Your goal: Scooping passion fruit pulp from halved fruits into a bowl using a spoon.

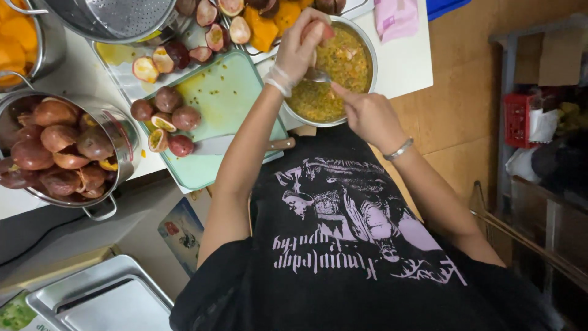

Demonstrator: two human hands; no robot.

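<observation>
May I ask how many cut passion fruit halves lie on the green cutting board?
2: one half among whole fruits at the board's left side, the other half just below it.

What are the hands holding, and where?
Gloved left hand cups a halved passion fruit by its rind; bare right hand pinches a metal spoon by its handle.

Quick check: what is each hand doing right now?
Left hand: gloved, closed around a passion fruit half over the steel bowl.
Right hand: bare, closed on a spoon.
</observation>
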